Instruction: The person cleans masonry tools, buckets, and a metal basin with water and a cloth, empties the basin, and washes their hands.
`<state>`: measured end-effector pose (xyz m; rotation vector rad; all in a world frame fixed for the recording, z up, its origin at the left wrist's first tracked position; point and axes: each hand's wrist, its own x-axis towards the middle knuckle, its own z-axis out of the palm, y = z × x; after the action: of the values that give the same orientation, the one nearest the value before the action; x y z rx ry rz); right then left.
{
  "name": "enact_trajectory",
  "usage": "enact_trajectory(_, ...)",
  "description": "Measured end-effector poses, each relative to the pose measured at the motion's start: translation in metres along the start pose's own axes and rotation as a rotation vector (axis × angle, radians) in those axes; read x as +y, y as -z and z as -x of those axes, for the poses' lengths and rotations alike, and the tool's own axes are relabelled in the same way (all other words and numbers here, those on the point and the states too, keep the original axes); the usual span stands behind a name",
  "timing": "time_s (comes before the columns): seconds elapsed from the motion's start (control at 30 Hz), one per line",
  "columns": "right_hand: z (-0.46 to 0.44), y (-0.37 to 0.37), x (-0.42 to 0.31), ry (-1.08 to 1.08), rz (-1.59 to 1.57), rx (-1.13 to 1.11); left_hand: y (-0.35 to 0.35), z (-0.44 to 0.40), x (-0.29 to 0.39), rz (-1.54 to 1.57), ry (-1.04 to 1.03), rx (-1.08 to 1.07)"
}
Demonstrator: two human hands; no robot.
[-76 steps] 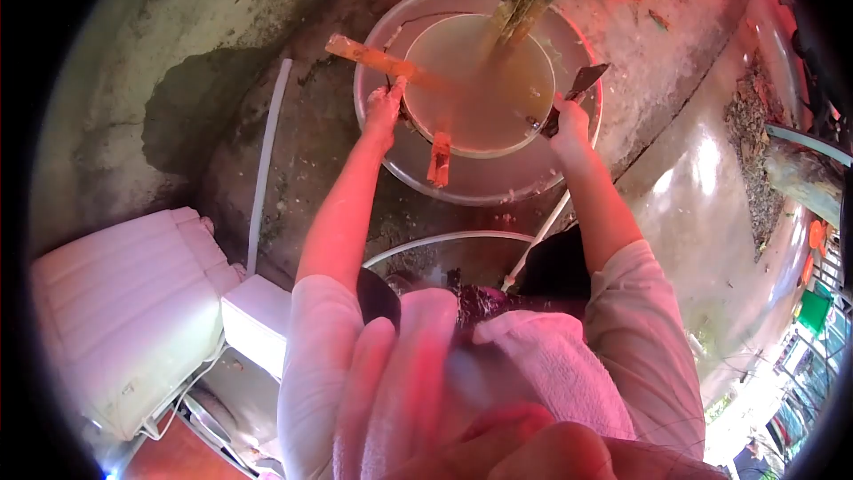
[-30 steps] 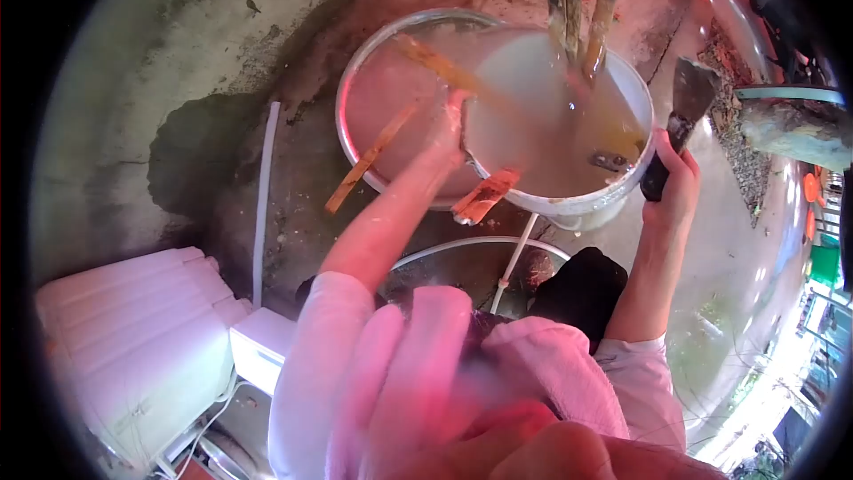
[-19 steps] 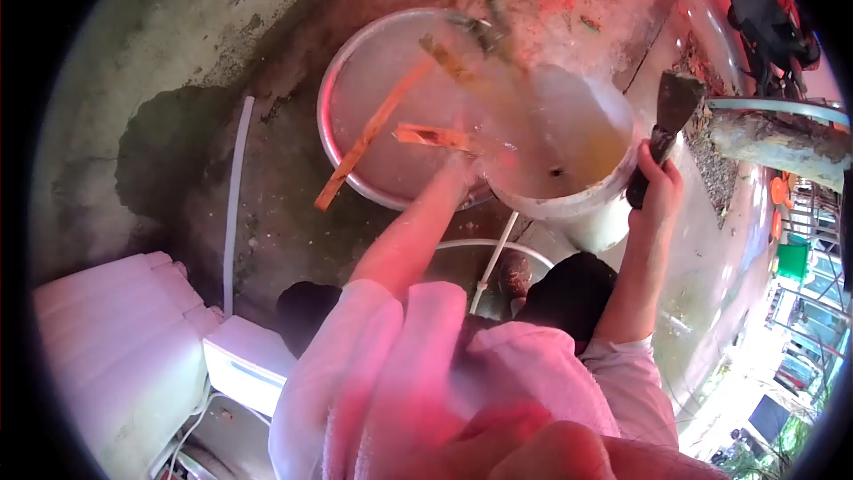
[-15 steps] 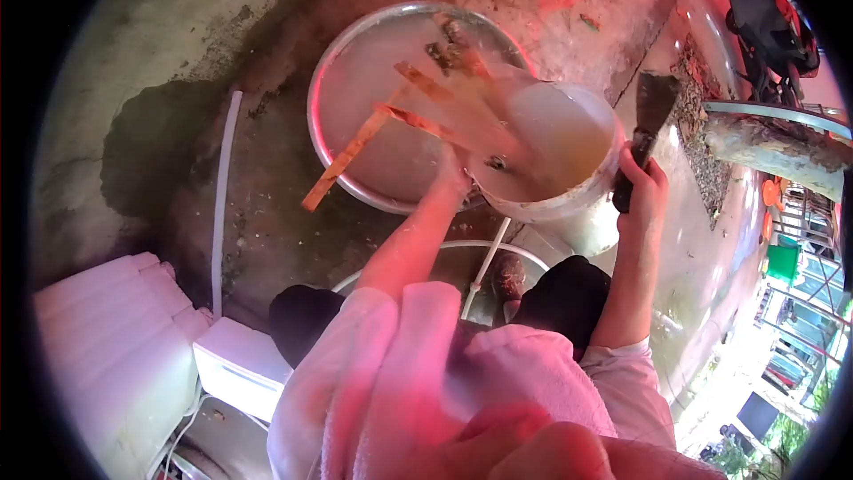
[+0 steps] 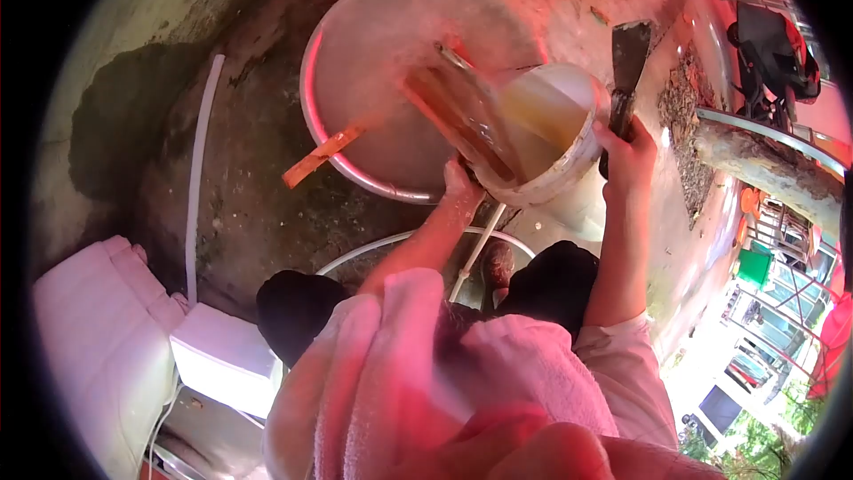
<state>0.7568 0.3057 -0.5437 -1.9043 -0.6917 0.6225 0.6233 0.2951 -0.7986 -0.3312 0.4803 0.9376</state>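
Observation:
A white bucket (image 5: 582, 187) is tipped left over a wide round basin (image 5: 313, 116) of cloudy water. Murky liquid and wooden strips (image 5: 444, 111) hang over the bucket's lip toward the basin. My left hand (image 5: 461, 188) is closed on the near left rim of the bucket. My right hand (image 5: 627, 153) is wrapped round the dark handle of a scraper (image 5: 629, 53), its wide blade pointing up, beside the bucket's right side. One orange-brown strip (image 5: 322, 156) leans over the basin's left rim.
A white pipe (image 5: 203, 169) lies on the wet concrete floor at left. White foam boxes (image 5: 102, 347) stand at lower left. A curved white hose (image 5: 382, 242) lies before my knees. At right are a log (image 5: 769, 160), a black bag (image 5: 771, 49) and a green container (image 5: 753, 266).
The bucket has come off the basin's middle to the right and tipped steeply left. Its strips have slid toward the basin. My right hand has left the bucket's rim and raised the scraper.

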Motion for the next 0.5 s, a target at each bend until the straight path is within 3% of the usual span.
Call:
enact_trajectory(0.17, -0.015, -0.025, -0.005, 0.019, 0.166, -0.021, -0.016, 0.030, -0.010, 0.076, -0.034, 0.079)
enact_trajectory(0.27, -0.016, -0.033, -0.007, 0.035, 0.236, -0.030, -0.020, 0.048, -0.030, -0.037, 0.024, 0.357)
enact_trajectory(0.33, -0.013, -0.032, -0.007, 0.040, 0.172, -0.039, -0.007, 0.049, -0.028, -0.314, 0.218, 0.314)
enact_trajectory(0.4, -0.003, -0.027, -0.010, 0.023, 0.158, -0.052, -0.001, 0.048, -0.016, -0.392, 0.451, 0.138)
enact_trajectory(0.5, 0.012, -0.023, -0.010, 0.161, 0.315, -0.137, -0.015, 0.045, -0.020, -0.447, 0.384, 0.244)
